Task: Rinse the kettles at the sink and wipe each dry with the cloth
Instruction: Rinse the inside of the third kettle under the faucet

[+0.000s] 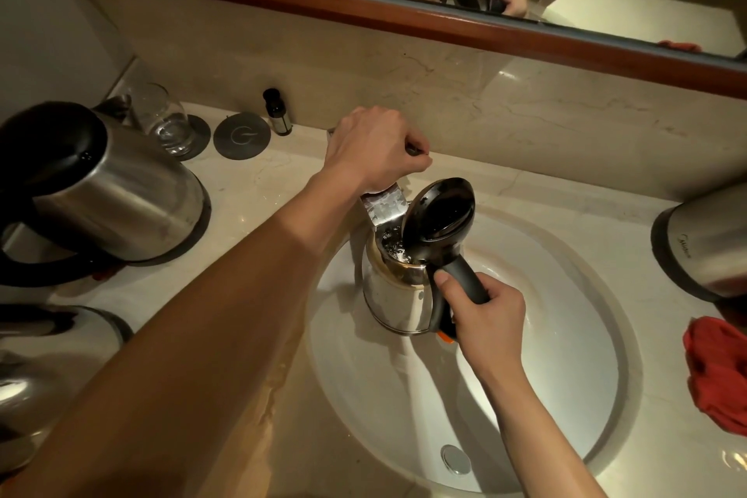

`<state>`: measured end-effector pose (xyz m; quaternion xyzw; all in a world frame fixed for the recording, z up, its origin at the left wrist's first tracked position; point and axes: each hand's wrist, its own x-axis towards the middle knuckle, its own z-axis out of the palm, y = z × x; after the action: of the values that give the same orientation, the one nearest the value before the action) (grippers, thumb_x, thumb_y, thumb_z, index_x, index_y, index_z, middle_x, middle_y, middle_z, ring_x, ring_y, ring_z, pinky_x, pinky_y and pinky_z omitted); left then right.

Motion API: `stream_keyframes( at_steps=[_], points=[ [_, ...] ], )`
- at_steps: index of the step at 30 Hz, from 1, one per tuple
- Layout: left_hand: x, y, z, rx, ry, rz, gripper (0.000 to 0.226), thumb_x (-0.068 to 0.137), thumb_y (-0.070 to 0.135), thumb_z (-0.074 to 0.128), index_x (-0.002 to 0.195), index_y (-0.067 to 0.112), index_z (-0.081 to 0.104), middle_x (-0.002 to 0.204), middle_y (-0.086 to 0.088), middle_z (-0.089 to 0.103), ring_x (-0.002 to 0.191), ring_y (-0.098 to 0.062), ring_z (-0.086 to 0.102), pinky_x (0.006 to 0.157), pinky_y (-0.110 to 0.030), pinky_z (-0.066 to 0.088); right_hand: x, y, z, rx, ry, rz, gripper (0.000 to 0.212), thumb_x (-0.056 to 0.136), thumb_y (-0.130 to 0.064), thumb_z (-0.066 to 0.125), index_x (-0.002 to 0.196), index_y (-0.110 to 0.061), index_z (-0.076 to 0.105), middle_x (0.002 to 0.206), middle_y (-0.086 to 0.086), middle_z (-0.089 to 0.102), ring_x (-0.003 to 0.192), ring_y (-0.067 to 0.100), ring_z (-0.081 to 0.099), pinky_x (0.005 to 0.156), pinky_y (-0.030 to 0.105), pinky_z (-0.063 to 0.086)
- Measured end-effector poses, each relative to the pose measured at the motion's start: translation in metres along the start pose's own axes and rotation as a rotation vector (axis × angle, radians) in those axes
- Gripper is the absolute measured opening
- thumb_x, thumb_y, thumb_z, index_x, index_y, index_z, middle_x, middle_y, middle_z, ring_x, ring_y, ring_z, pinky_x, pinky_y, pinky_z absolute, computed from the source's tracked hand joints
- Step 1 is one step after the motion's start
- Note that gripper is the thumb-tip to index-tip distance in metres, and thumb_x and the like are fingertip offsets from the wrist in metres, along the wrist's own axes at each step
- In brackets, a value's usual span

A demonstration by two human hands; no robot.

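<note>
Over the white basin (566, 396), seen from the head camera, the person holds a steel kettle (394, 295) under the flat chrome spout of the tap (384, 208). The right hand (485, 319) has its fingers wrapped round the black handle, thumb laid on top. The left hand (376, 150) is clenched round the tap lever, of which only a thin metal tip shows past the knuckles. The black lid (438, 218) stands hinged open, and water bubbles inside the mouth.

To do this step well, I judge the kettle should stay upright beneath the stream until partly filled, then be swirled and tipped out into the basin, with the orange switch at the foot of the handle kept out of the flow. The tap wants easing rather than a full turn, for a broad spout like that could splash off the rim.

The kettle's body is brushed steel, tapering upward, with a dull ring of deposit round the inner lip; handle and lid are smooth dark plastic. The table (258, 182) is pale veined stone, glossy and wet near the left forearm. A crumpled red cloth (715, 372) lies at the right edge of the basin. Three more kettles wait: two at the left (121, 190) (48, 360), one at the right (707, 243). A drinking glass (165, 121), a grey coaster (241, 133) and a small dark bottle (279, 113) stand by the back wall.
</note>
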<state>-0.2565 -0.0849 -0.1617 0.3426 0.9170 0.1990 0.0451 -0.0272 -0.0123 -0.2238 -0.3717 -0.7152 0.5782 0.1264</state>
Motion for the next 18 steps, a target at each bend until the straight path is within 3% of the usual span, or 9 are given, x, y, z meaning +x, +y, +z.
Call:
stream_keyframes(
  at_steps=[6, 18],
  points=[
    [-0.0001, 0.0003, -0.0005, -0.008, -0.002, 0.003, 0.021, 0.087, 0.049, 0.063, 0.099, 0.039, 0.077, 0.099, 0.016, 0.075, 0.095, -0.014, 0.066, 0.092, -0.033, 0.045, 0.0004, 0.0032, -0.0015, -0.023, 0.006, -0.002, 0.045, 0.065, -0.057, 0.072, 0.051, -0.018, 0.054, 0.045, -0.005, 0.042, 0.05, 0.017, 0.038, 0.057, 0.034, 0.036],
    [-0.0002, 0.0003, 0.0004, -0.008, 0.003, 0.009, 0.02, 0.088, 0.048, 0.063, 0.097, 0.038, 0.077, 0.097, 0.015, 0.075, 0.093, -0.015, 0.066, 0.089, -0.031, 0.044, 0.0009, 0.0019, -0.0011, -0.01, 0.001, -0.006, 0.04, 0.074, -0.042, 0.077, 0.045, -0.025, 0.054, 0.042, -0.007, 0.043, 0.048, 0.017, 0.039, 0.058, 0.035, 0.038]
  ],
)
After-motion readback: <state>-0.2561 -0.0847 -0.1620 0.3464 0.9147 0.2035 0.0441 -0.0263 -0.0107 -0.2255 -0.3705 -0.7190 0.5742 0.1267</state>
